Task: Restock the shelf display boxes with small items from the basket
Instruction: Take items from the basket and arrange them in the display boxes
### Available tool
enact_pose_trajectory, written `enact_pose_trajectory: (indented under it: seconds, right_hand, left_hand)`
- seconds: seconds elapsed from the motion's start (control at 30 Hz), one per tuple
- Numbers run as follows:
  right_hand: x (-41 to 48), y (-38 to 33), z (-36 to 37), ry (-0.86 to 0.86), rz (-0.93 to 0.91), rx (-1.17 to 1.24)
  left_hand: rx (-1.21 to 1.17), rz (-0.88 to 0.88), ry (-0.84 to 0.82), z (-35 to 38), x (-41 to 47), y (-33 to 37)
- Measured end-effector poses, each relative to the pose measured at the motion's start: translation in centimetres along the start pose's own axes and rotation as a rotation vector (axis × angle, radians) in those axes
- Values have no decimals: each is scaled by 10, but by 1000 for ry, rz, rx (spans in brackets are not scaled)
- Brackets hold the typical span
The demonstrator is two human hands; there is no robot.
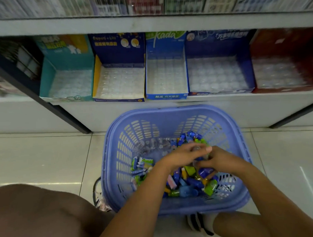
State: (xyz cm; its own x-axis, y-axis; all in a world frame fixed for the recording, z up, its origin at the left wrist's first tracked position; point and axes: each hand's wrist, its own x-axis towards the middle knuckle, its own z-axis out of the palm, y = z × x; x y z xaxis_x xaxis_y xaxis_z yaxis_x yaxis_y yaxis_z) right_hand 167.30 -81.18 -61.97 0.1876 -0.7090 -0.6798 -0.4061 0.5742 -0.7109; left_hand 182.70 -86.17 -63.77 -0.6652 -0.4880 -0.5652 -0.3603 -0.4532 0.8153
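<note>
The basket (179, 109) sits on the floor (44, 158), long axis parallel to the shelf (259, 106), with small items (190, 183) jumbled every way inside. Left hand (183, 154) and right hand (223, 160) meet, fingers curled, above them; I cannot tell what either grip holds.

From my feed, the floor (35, 158) is pale glossy tile crossed by thin grout lines (86, 162). Soft streaks of reflected light (61, 184) lie across it on the left, and a thinner glint (308, 182) shows at the far right. Ahead stands a white shelving unit (155, 26) with a plain white base panel (28, 117) running down to the tiles. Dark uprights slant down at its left (51, 107) and right (294, 114). The top tier holds rows of packaged goods (138, 4), too blurred for me to read. The lighting looks dim and even.
</note>
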Motion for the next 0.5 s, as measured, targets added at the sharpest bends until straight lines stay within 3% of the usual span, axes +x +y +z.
enact_pose_trajectory:
  seconds: [0.2,0.33,0.5]
  right_hand:
    - [-12,-44,15,241,-279,-172]
    - [-17,-60,15,461,-305,-107]
    - [-19,-79,14,687,-294,-217]
  left_hand:
    - [-220,-10,142,-8,-32,29]
    - [-551,25,185,-15,-44,39]
    - [-643,49,210,-27,-50,42]
